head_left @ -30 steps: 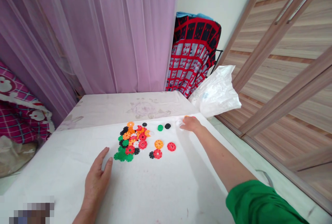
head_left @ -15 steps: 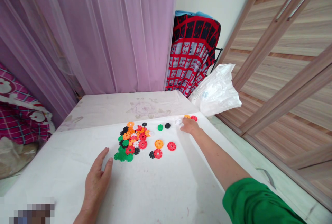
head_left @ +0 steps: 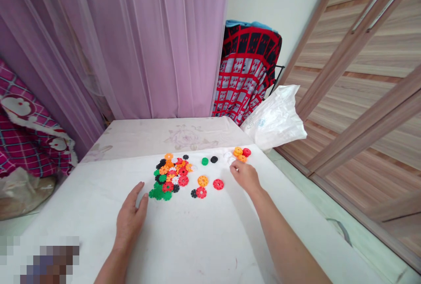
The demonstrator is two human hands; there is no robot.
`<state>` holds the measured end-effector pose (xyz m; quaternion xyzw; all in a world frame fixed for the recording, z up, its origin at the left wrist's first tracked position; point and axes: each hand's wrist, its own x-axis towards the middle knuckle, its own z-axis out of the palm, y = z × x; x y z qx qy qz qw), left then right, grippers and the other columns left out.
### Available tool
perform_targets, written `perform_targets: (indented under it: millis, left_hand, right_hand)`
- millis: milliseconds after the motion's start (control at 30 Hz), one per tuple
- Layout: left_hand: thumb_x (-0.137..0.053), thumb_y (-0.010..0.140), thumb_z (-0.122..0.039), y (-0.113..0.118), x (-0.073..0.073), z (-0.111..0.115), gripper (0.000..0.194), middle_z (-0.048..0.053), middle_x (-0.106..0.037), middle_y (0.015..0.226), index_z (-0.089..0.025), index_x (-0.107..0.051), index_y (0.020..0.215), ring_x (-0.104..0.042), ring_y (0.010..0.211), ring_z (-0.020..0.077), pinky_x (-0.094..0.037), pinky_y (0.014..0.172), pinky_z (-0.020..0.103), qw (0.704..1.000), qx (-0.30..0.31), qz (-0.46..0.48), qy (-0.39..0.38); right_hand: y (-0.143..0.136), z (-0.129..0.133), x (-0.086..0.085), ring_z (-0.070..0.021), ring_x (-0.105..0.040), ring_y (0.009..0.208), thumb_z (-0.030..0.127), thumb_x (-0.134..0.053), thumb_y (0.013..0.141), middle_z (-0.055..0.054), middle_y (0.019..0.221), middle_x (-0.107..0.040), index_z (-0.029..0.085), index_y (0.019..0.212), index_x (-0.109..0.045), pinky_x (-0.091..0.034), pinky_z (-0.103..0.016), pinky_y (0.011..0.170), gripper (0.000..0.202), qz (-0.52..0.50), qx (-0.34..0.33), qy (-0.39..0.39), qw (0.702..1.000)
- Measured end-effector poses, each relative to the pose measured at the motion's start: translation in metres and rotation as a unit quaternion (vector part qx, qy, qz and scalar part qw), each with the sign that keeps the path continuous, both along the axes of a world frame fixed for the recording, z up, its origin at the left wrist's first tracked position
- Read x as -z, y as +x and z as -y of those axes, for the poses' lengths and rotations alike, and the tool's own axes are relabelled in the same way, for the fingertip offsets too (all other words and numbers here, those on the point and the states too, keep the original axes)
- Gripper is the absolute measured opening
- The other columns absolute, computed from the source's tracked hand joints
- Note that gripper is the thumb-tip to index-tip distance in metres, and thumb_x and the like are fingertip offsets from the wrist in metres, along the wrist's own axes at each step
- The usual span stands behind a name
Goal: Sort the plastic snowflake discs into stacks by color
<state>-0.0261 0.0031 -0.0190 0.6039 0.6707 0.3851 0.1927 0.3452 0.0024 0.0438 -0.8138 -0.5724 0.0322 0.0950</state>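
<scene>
My left hand [head_left: 132, 209] rests over the white cloth with fingers apart, holding nothing, just left of a mixed pile of notched plastic discs [head_left: 171, 172]. Green discs [head_left: 160, 192] lie at the pile's near-left edge, closest to that hand. At the right, my right hand [head_left: 246, 176] has its fingers drawn together; anything between the fingertips is hidden. Right beyond its fingertips lie white discs [head_left: 227, 156]. Behind it sit orange discs [head_left: 238, 151] and a red disc [head_left: 246, 152].
Between the hands lie a green disc [head_left: 205, 161], a black disc [head_left: 214, 159], an orange disc [head_left: 203, 181] and a single red disc [head_left: 218, 184]. A white plastic bag [head_left: 276, 119] stands at the table's far right corner. Wooden wardrobe doors [head_left: 362, 77] rise beyond.
My right hand has drawn back toward me from the white discs, uncovering more of the orange discs behind. My left hand stays open beside the pile. The view has shifted slightly.
</scene>
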Motion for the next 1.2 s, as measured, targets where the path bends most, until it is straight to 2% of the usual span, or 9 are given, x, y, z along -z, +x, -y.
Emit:
perform_targets:
  millis: [67,133,233,367,533,667,800,1033,1200]
  left_hand:
    - [-0.044,0.083,-0.047,0.000,0.000,-0.001,0.050,0.007,-0.060,0.133,-0.023,-0.059,0.125,-0.059,0.118,0.0248,-0.055,0.079,0.032,1.000,0.007,-0.008,0.007]
    - [-0.044,0.084,-0.046,0.000,0.000,-0.001,0.049,0.008,-0.062,0.131,-0.022,-0.060,0.123,-0.060,0.116,0.0245,-0.055,0.083,0.033,1.000,0.011,-0.018,0.010]
    - [-0.043,0.084,-0.044,0.000,0.003,-0.003,0.046,0.008,-0.063,0.128,-0.021,-0.062,0.120,-0.060,0.116,0.0236,-0.052,0.092,0.036,0.999,0.016,-0.030,0.021]
    - [-0.044,0.083,-0.041,0.001,0.007,-0.003,0.044,0.008,-0.065,0.126,-0.021,-0.063,0.118,-0.061,0.115,0.0231,-0.048,0.099,0.038,0.998,0.011,-0.038,0.043]
    - [-0.043,0.084,-0.038,0.007,0.009,0.010,0.043,0.008,-0.065,0.126,-0.020,-0.063,0.118,-0.061,0.115,0.0236,-0.047,0.101,0.040,0.997,-0.005,-0.046,0.058]
    - [-0.042,0.085,-0.039,0.011,0.010,0.023,0.045,0.008,-0.065,0.127,-0.020,-0.062,0.119,-0.060,0.117,0.0228,-0.047,0.101,0.038,0.997,0.005,-0.050,0.059]
    - [-0.044,0.084,-0.040,0.011,0.011,0.028,0.044,0.007,-0.065,0.127,-0.022,-0.062,0.120,-0.061,0.116,0.0219,-0.047,0.101,0.037,0.997,0.007,-0.042,0.065]
    - [-0.046,0.084,-0.044,0.008,0.009,0.027,0.045,0.006,-0.063,0.130,-0.024,-0.062,0.121,-0.060,0.117,0.0228,-0.047,0.100,0.037,0.999,0.015,-0.021,0.042]
    - [-0.045,0.084,-0.047,0.009,0.008,0.028,0.047,0.004,-0.060,0.133,-0.025,-0.060,0.123,-0.057,0.121,0.0226,-0.049,0.098,0.035,1.000,0.015,0.000,0.027]
  right_hand:
    - [-0.017,0.019,0.027,-0.0173,-0.064,0.085,0.030,-0.044,0.089,-0.001,0.092,-0.071,0.025,0.091,-0.066,-0.044,-0.026,0.075,0.023,-0.063,-0.023,0.054,0.996]
    - [-0.030,0.032,0.052,-0.0186,-0.062,0.096,0.031,-0.049,0.087,-0.003,0.101,-0.070,0.023,0.097,-0.066,-0.044,-0.027,0.085,0.021,-0.083,-0.047,0.127,0.987]
    - [-0.040,0.041,0.071,-0.0208,-0.059,0.101,0.032,-0.053,0.083,-0.007,0.109,-0.068,0.021,0.108,-0.063,-0.043,-0.031,0.092,0.029,-0.089,-0.074,0.188,0.975]
    - [-0.049,0.045,0.068,-0.0205,-0.057,0.100,0.028,-0.054,0.083,-0.006,0.107,-0.067,0.022,0.101,-0.065,-0.042,-0.031,0.090,0.022,-0.076,-0.109,0.216,0.967]
    - [-0.083,0.049,0.064,-0.0212,-0.054,0.097,0.031,-0.057,0.083,-0.004,0.096,-0.068,0.023,0.090,-0.065,-0.038,-0.033,0.084,0.013,-0.037,-0.169,0.220,0.960]
    - [-0.107,0.042,0.064,-0.0236,-0.053,0.092,0.034,-0.062,0.079,-0.004,0.084,-0.067,0.022,0.081,-0.062,-0.037,-0.035,0.082,0.012,-0.036,-0.147,0.191,0.970]
    - [-0.114,0.040,0.064,-0.0230,-0.054,0.089,0.030,-0.061,0.076,-0.003,0.084,-0.067,0.023,0.082,-0.061,-0.038,-0.035,0.083,0.008,-0.055,-0.125,0.177,0.975]
    - [-0.104,0.064,0.071,-0.0215,-0.058,0.089,0.026,-0.060,0.071,-0.002,0.089,-0.067,0.024,0.087,-0.059,-0.041,-0.033,0.081,0.016,-0.116,-0.113,0.202,0.966]
    - [-0.068,0.052,0.068,-0.0241,-0.059,0.093,0.029,-0.061,0.071,-0.005,0.097,-0.069,0.021,0.097,-0.058,-0.040,-0.036,0.086,0.028,-0.132,-0.004,0.247,0.960]
